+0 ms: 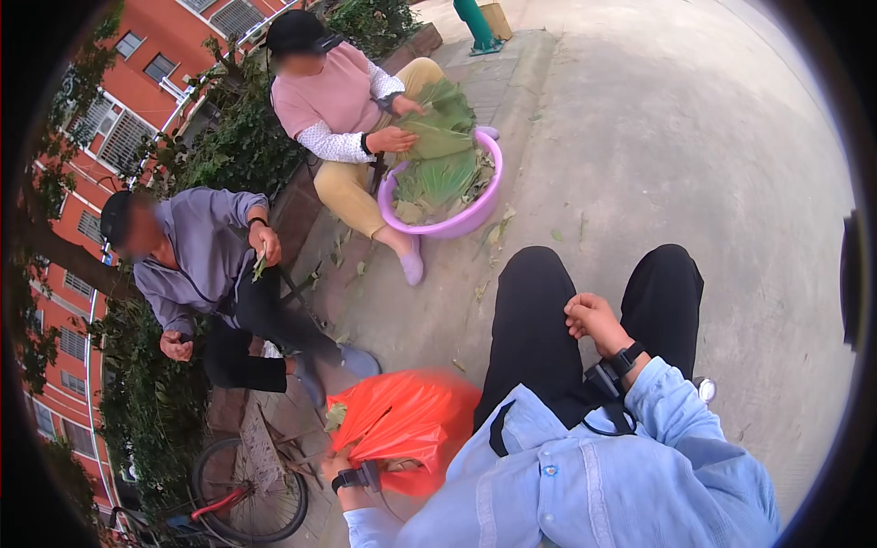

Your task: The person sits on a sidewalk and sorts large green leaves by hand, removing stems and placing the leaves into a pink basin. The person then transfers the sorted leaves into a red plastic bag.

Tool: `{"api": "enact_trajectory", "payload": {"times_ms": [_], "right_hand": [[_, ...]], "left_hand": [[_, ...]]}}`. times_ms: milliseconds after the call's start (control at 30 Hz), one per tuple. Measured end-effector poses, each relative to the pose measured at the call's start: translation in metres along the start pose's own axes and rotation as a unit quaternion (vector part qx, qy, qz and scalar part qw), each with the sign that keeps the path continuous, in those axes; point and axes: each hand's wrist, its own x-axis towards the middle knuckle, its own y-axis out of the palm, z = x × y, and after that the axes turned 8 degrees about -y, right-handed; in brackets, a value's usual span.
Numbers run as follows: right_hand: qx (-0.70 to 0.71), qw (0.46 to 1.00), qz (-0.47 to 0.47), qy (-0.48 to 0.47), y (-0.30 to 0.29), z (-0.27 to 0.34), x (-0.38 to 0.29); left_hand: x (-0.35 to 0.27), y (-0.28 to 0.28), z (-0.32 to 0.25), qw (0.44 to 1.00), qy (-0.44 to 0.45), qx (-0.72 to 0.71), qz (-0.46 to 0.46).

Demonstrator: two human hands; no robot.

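At my left side a bright red plastic bag [404,425] bulges on the paving, with a bit of green leaf [336,416] showing at its edge. My left hand [334,466] grips the side of this bag; its fingertips are partly hidden. Over my right thigh, in black trousers [527,322], my right hand [595,318] is held with the fingers curled together, and nothing shows in it. A wristband with a dark device [616,366] sits on my right wrist, and a similar one [356,475] is on the left.
Across from me a seated person [329,89] handles large green leaves [442,123] over a purple basin [479,209] of leaves. Another seated person [205,240] holds a small leaf piece [260,266]. A bicycle wheel [250,490] stands at lower left, by the hedge [151,418].
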Motion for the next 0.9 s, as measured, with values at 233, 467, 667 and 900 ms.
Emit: {"api": "enact_trajectory", "payload": {"times_ms": [233,467,667,900], "right_hand": [[-0.003,1.000,0.001,-0.005,-0.019,0.010,-0.006],[-0.004,1.000,-0.006,-0.028,-0.023,0.001,-0.002],[0.000,1.000,-0.014,-0.013,-0.019,-0.001,-0.002],[-0.011,1.000,-0.015,-0.020,-0.013,-0.003,-0.008]], "left_hand": [[0.000,0.102,-0.005,0.991,-0.086,-0.025,0.094],[-0.005,0.145,0.015,0.933,-0.246,-0.138,0.225],[-0.012,0.143,0.018,0.918,-0.262,-0.144,0.260],[-0.024,0.144,0.013,0.925,-0.213,-0.156,0.272]]}}
